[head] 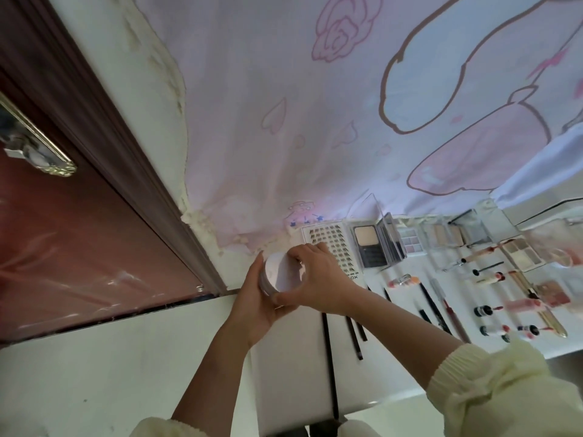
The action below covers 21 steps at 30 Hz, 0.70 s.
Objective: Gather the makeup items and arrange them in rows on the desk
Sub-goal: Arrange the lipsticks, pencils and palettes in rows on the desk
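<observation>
At the left end of the white counter [293, 357], we see both hands on a round white plastic jar [279, 275]. The left hand [255, 307] has its grip cupped round the side; the right hand [318, 275] has its grip curled over the lid. Just beyond lies a white tray of black lash clusters [334, 244], where we read only "OX". Open powder palettes [410, 244] line the far row.
</observation>
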{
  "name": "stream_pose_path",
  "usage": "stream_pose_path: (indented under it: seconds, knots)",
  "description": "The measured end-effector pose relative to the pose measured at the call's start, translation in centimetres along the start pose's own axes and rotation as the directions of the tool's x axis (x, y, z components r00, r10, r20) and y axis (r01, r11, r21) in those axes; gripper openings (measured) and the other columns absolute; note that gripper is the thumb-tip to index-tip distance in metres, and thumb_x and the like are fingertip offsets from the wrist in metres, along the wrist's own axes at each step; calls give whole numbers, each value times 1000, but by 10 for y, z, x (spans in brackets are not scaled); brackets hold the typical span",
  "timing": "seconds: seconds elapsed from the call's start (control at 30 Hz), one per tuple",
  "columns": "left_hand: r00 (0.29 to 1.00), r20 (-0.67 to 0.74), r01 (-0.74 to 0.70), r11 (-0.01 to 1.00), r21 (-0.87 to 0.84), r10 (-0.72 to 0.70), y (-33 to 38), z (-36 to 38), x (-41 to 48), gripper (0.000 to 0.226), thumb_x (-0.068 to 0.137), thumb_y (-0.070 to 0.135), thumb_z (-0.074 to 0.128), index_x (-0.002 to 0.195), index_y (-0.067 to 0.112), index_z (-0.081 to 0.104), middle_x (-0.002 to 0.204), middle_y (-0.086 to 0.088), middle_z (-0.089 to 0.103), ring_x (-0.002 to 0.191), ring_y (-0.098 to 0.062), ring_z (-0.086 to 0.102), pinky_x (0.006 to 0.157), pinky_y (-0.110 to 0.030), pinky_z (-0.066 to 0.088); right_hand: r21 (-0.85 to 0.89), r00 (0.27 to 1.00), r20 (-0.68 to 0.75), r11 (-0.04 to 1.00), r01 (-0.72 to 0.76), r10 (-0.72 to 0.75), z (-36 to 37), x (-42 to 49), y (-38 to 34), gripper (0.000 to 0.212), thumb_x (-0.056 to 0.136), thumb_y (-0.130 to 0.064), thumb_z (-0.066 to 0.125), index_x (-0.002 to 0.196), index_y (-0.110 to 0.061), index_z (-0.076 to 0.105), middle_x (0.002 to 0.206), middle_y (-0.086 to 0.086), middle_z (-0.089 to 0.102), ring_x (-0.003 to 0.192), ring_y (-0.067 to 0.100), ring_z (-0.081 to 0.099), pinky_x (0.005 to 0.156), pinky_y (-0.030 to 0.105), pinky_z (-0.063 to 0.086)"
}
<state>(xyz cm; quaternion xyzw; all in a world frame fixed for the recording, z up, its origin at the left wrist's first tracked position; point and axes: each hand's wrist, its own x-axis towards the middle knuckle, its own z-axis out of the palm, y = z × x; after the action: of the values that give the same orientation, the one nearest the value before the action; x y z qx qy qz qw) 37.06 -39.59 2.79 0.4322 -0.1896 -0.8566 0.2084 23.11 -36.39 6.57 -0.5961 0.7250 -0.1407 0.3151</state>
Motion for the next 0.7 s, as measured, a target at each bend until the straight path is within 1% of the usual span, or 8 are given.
stream_pose_path:
  seconds: [0.1,0.23,0.37,0.43,0.5,0.57,0.63,0.7]
  knots:
    - [999,43,-13,999,29,12,-5,10,-9,56,92,58,41,122,16,65,125,-12,65,109,-20,62,100,-41,43,10,1000,11,1000,2,-2,-8,-17,2,77,58,-59,76,122,-24,52,108,-10,54,102,14,39,92,31,40]
    - [998,53,-39,990,135,32,-15,15,-16,58,92,61,40,122,17,65,120,-11,67,105,-17,64,88,-35,51,3,1000,14,1000,27,-27,-17,-33,4,63,59,-59,79,105,-25,54,98,-12,53,96,13,39,86,29,40]
    - [997,49,-71,977,199,62,-16,21,-21,60,91,62,39,124,17,63,110,-10,70,93,-15,66,70,-30,54,-7,997,-20,997,73,-73,-23,-43,5,57,61,-55,81,101,-26,53,97,-13,53,96,12,39,88,30,41]
    - [997,45,-78,973,216,70,-15,22,-23,59,92,61,40,124,17,64,111,-9,70,95,-16,65,73,-34,55,-23,994,-37,994,102,-103,-24,-47,5,59,61,-55,81,105,-25,55,99,-13,54,96,11,39,90,32,42]
    - [997,34,-75,974,215,69,-14,22,-25,58,93,60,40,124,18,63,115,-9,69,103,-20,65,86,-43,53,-98,986,-27,982,162,-165,-25,-49,6,71,60,-58,82,116,-25,53,105,-14,53,98,9,38,93,32,40]
    - [998,30,-58,978,202,53,-15,19,-27,57,94,60,39,126,18,62,119,-11,68,109,-26,64,93,-49,49,-192,974,22,955,225,-225,-26,-50,5,82,60,-58,81,128,-26,47,114,-14,51,103,8,36,96,32,36]
    - [999,29,-46,972,229,41,-15,18,-29,57,93,62,36,126,22,61,119,-9,68,112,-28,63,90,-48,52,-236,971,65,942,239,-230,-29,-50,4,89,64,-57,80,137,-28,40,125,-13,50,112,9,34,99,33,32]
    - [999,23,-45,962,271,41,-15,17,-31,60,92,67,31,126,27,60,118,-5,69,110,-27,64,80,-42,56,-250,979,102,947,200,-179,-32,-51,4,96,66,-61,76,145,-27,33,136,-12,45,122,11,31,103,35,26]
